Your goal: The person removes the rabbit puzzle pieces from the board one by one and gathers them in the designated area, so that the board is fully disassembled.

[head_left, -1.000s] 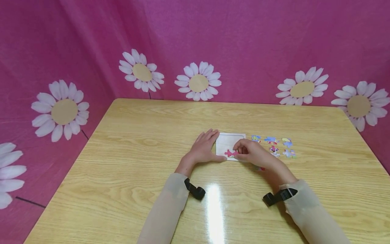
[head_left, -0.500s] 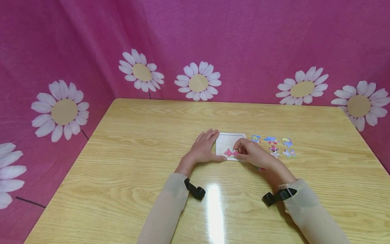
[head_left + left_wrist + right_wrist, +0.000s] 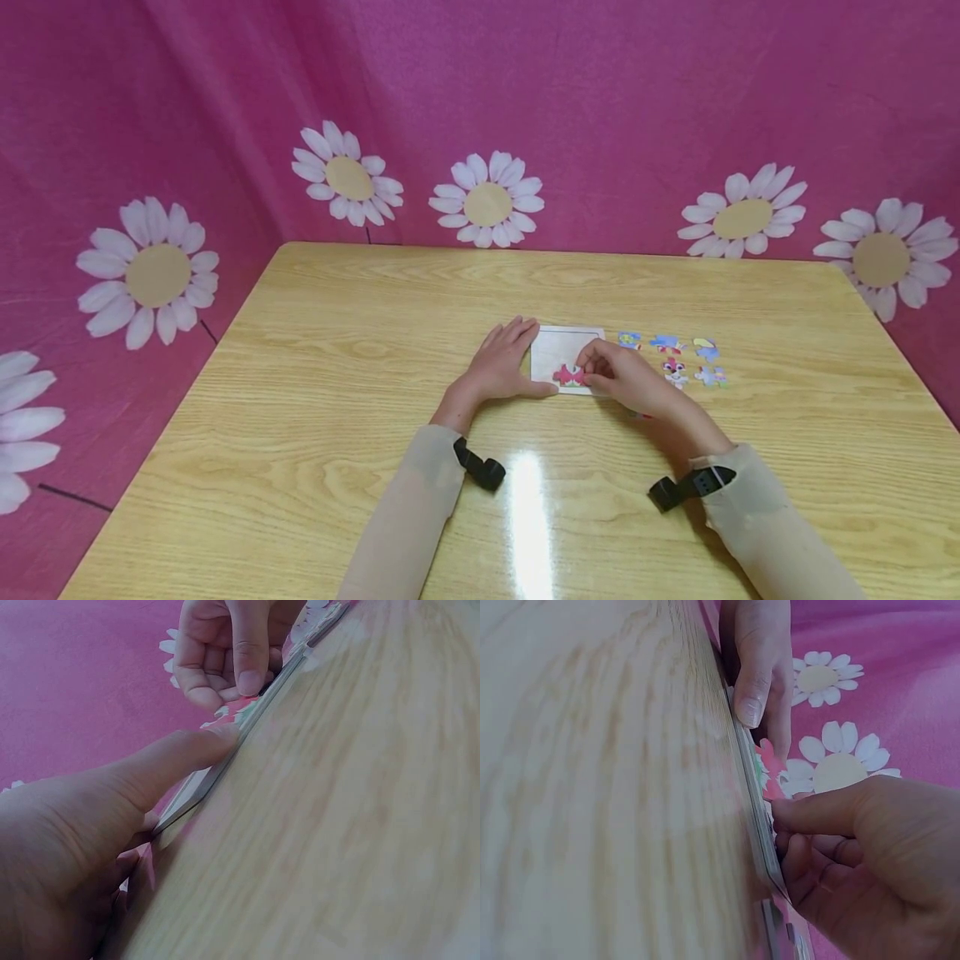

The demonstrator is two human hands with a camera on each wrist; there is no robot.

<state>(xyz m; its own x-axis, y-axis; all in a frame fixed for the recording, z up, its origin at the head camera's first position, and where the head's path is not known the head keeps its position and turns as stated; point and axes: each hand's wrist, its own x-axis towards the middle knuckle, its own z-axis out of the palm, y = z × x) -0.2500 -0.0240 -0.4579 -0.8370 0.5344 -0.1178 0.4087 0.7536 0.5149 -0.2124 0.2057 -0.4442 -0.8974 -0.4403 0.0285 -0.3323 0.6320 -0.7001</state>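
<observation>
A white puzzle board (image 3: 566, 342) with a dark outline lies on the table. Pink and white puzzle pieces (image 3: 570, 377) sit along its near edge. My left hand (image 3: 501, 367) rests at the board's left side, fingers extended by the far corner and the thumb along the near edge; the left wrist view shows that thumb (image 3: 180, 761) pressing the rim. My right hand (image 3: 622, 372) pinches a puzzle piece down at the board's near right, its curled fingers hiding most of it. In the right wrist view, the thumb and fingers of that hand (image 3: 877, 847) stay low against the board.
Several loose puzzle pieces (image 3: 668, 343) are spread in rows right of the board, one showing an animal face (image 3: 674, 372). Another piece (image 3: 640, 414) shows partly under the right wrist. The wooden table (image 3: 337, 333) meets a pink flowered curtain (image 3: 600, 100) behind.
My right fingertips have shifted slightly right, showing more of the pink and white pieces at the board's near edge. The left hand and the board have stayed in place.
</observation>
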